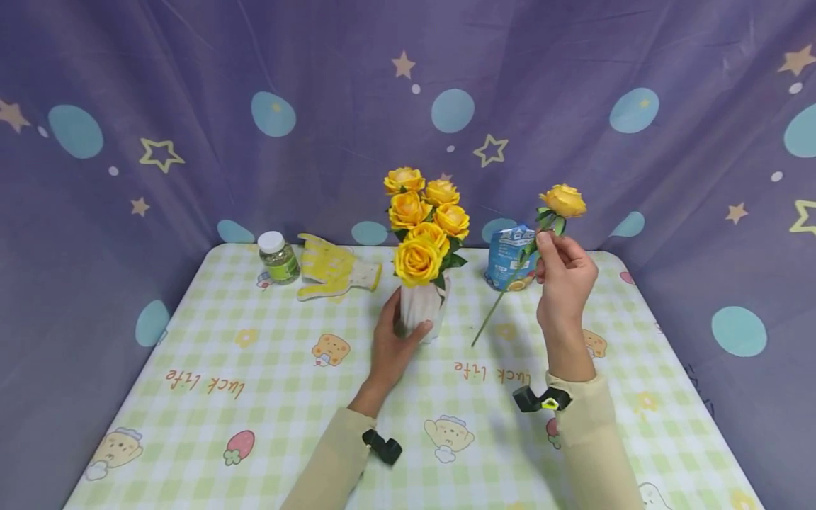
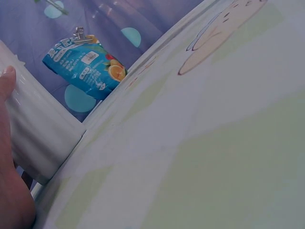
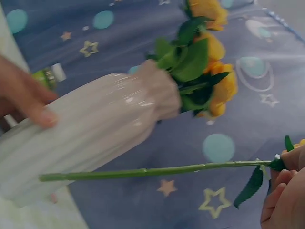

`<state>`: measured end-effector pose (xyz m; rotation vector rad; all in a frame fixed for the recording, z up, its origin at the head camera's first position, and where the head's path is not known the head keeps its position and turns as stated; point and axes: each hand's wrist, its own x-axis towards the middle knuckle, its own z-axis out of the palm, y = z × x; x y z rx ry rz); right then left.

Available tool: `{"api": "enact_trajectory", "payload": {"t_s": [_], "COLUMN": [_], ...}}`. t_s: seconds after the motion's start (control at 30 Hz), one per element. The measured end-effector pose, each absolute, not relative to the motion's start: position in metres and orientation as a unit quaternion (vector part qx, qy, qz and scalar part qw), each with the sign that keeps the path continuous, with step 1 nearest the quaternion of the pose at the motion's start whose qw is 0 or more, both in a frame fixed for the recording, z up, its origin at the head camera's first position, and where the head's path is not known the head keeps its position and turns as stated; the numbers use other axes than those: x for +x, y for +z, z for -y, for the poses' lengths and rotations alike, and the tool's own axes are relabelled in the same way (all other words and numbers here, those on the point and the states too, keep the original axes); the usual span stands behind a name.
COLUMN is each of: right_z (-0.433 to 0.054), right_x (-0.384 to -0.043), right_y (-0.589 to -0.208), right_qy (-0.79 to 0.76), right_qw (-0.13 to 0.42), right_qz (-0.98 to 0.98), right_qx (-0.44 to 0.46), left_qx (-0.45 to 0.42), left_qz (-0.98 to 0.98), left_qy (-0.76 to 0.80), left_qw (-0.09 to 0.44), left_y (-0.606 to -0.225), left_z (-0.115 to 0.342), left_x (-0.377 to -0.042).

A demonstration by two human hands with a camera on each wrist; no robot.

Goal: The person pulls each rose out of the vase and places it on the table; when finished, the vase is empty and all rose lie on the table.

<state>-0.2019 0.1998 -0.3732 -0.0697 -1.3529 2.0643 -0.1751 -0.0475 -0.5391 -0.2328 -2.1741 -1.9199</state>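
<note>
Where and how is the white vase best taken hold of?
Probably round the body of the vase, below its gathered neck, from the left, where the left hand grips it: it stands upright, and yellow roses crowd its top.

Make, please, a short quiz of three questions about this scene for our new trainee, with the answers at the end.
1. Fill in: in the left wrist view, a metal ____ is fixed at the top of the blue pouch.
2. True or false: the left hand grips the jar with the white lid.
3. Multiple choice: what does the right hand hold?
A) the glove
B) a yellow rose by its stem
C) the top of the blue pouch

Key:
1. clip
2. False; it grips the white vase.
3. B
</note>
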Motion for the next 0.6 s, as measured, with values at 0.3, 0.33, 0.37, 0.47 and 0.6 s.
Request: {"api": "enact_trajectory", "payload": {"t_s": [0.3, 0.33, 0.37, 0.47, 0.6], "right_z": [-0.194, -0.193, -0.192, -0.190, -0.190], "right_x": [-0.203, -0.202, -0.202, -0.200, -0.197], "right_y": [-0.408, -0.412, -0.415, -0.424, -0.434], "right_qy": [0.764, 0.761, 0.759, 0.751, 0.736], "right_qw": [0.204, 0.193, 0.184, 0.155, 0.111], "right_qz": [0.607, 0.614, 0.619, 0.635, 0.660], "right_qx": [-0.075, -0.080, -0.085, -0.094, -0.101], "left_qx": [-0.072, -0.072, -0.072, -0.073, -0.074], "left_qz": [0.745, 0.745, 0.746, 0.745, 0.744], "left_qy": [-0.654, -0.654, -0.653, -0.655, -0.655], "left_qw": [0.111, 0.110, 0.109, 0.108, 0.110], "left_y": [-0.539, -0.539, -0.539, -0.539, -0.540], "left_z": [0.048, 0.048, 0.047, 0.047, 0.047], "left_x": [-0.174, -0.174, -0.174, -0.175, -0.176]}}
